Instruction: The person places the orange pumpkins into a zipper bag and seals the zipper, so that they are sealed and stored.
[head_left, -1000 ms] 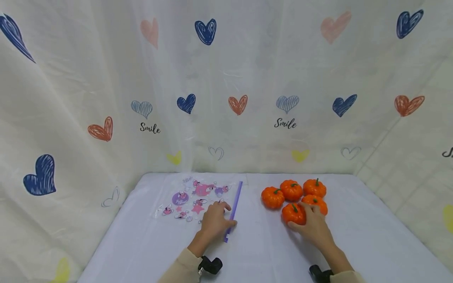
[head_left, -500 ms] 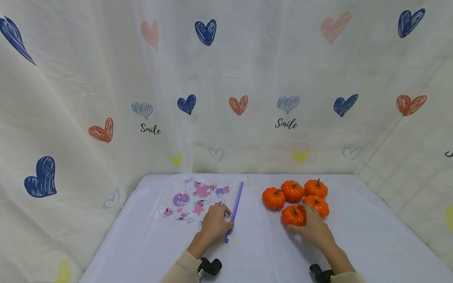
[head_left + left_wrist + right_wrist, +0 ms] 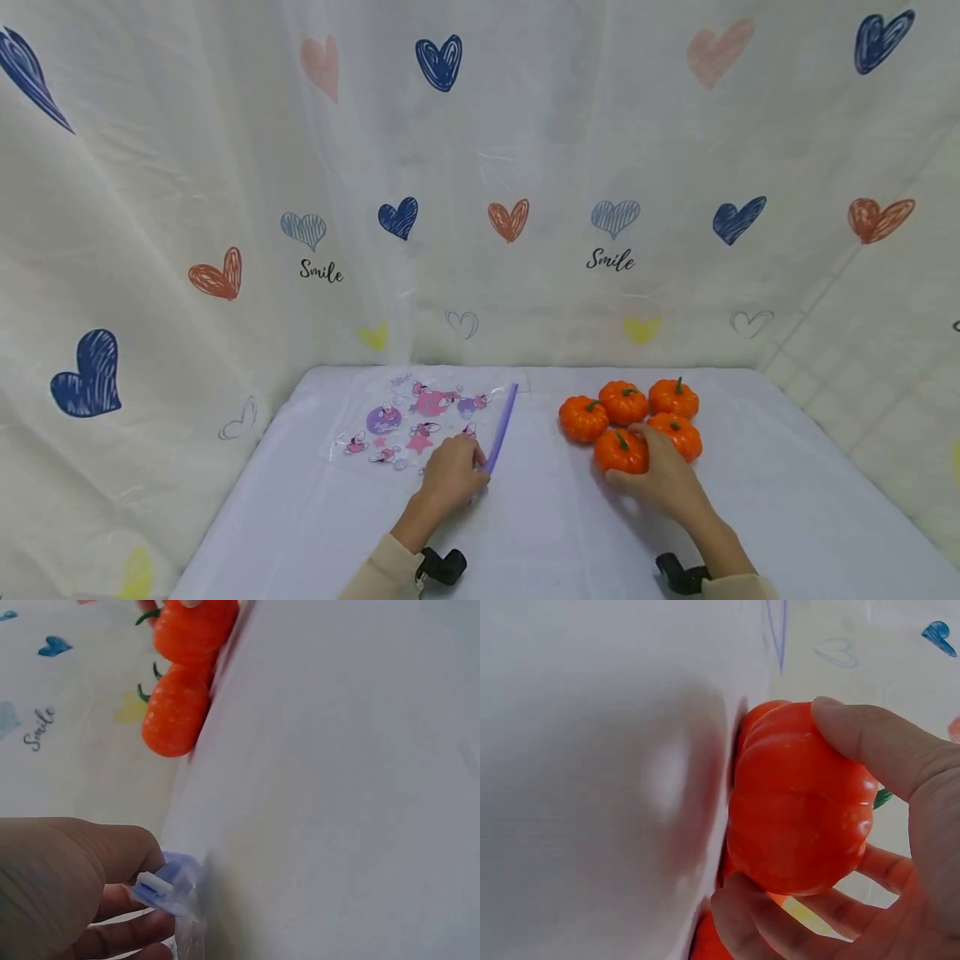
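A pale sheet (image 3: 510,125) printed with hearts and "Smile" hangs behind the white-covered counter (image 3: 555,533). The clear bag (image 3: 408,421), with pink and purple cartoon prints, lies flat on the counter's left side, as it did a second ago. At its right edge, the person's left hand (image 3: 452,475) has gone from a loose spread to a pinch, thumb and fingers grasping the bag's edge strip. The right hand (image 3: 666,479) keeps its place, thumb and fingers grasping the front pumpkin (image 3: 619,451) from opposite sides. That pumpkin is glossy orange and ribbed, with a short green stem, at the near side of four other pumpkins (image 3: 622,403) of the same kind on the counter's right. The purple strip (image 3: 502,425) is narrow and slanted; its near end, plain below the left hand earlier, is now mostly hidden. A small white tab (image 3: 154,883) shows on it beside the thumb.
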The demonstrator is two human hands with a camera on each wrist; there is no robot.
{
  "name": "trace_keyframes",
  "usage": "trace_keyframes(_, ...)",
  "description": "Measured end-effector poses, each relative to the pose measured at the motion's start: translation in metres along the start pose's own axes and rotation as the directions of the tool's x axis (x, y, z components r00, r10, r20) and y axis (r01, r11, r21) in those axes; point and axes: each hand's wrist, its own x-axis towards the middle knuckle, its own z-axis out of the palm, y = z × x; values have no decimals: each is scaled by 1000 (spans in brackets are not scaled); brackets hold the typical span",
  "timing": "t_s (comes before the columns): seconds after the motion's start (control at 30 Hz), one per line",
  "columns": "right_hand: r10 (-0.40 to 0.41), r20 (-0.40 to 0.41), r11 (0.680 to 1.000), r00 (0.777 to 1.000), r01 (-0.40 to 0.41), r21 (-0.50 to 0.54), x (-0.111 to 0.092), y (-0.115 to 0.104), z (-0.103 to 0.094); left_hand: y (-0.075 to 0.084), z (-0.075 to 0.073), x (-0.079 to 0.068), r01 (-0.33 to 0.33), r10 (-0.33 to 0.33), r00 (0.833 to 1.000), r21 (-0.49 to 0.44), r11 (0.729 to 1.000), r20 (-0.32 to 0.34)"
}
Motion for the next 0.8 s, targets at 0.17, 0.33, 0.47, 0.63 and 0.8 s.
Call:
trace_keyframes(0.17,-69,-29,997,997,70,19,1,-9,-2,-3,-6,-3,-42,43,999,45,998,-20)
trace_keyframes(0.33,-146,-61,988,987,149,50,3,-19,-2,-3,-10,-6,-108,114,993,115,987,-44)
trace_keyframes(0.47,-166,-72,983,983,171,73,5,-25,-1,-2,-12,-8,-126,134,990,130,983,-54)
trace_keyframes(0.63,-161,-65,978,985,168,122,8,-35,2,-3,-10,-11,-91,98,994,146,985,-38)
trace_keyframes(0.8,-148,-50,973,988,154,174,13,-46,7,-1,-7,-14,-69,79,995,152,986,-61)
